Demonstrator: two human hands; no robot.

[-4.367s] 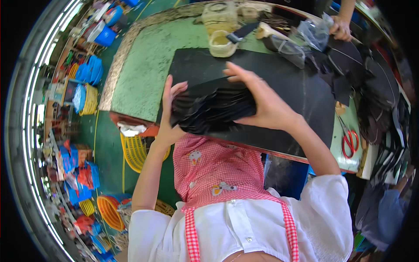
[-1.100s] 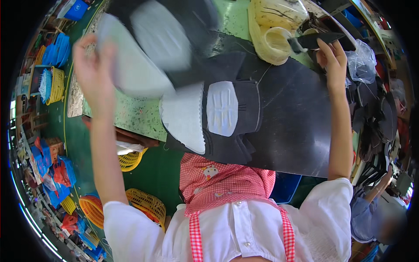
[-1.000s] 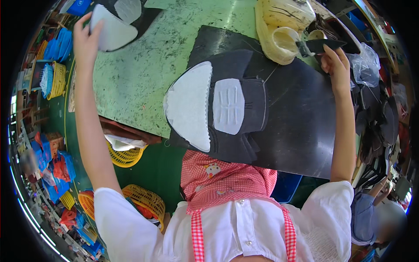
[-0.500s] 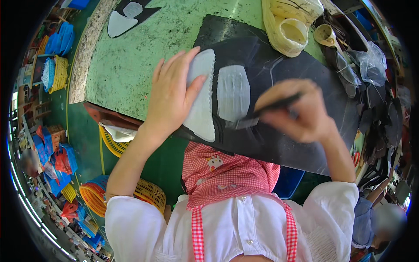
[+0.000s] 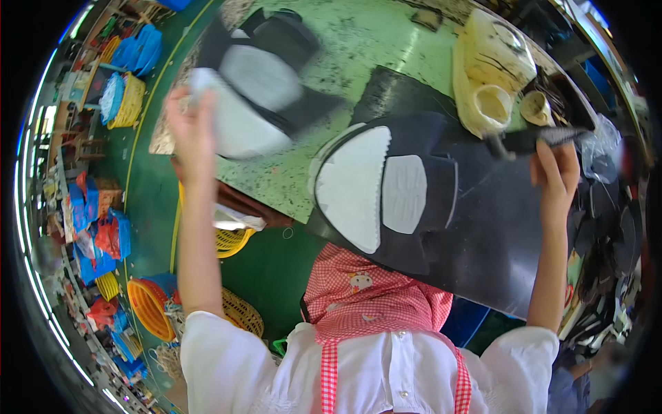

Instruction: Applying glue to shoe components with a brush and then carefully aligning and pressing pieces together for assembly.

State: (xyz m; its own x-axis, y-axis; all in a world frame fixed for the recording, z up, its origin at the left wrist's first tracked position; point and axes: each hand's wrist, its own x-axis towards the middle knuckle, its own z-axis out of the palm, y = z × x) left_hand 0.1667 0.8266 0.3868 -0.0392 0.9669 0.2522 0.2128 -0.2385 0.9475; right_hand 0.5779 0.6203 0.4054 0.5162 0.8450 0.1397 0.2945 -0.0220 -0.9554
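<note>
My left hand [image 5: 193, 127], blurred by motion, grips the end of a black cut shoe piece [image 5: 314, 110] at the far left of the table. Two pale patches lie on that piece, a curved white one and a rounded grey one. My right hand [image 5: 558, 169] holds a dark brush [image 5: 527, 141] beside the plastic-wrapped pot. Between my hands, a second black shoe piece [image 5: 436, 186] lies flat on a black board [image 5: 493, 228]. It bears a white patch with a toothed edge [image 5: 355, 190] and a smaller ribbed white patch [image 5: 405, 193].
The green worktable [image 5: 331, 34] is smeared with dark marks. A pot wrapped in yellowish plastic [image 5: 489, 69] stands at the back right, next to a small round cup [image 5: 536, 107]. Dark pieces hang at the right. Yellow baskets [image 5: 234, 241] stand below the table's left edge.
My left hand has left the white patch and moved left onto the other shoe piece. My right hand has lifted the brush off the ribbed patch and carried it right. The view has shifted.
</note>
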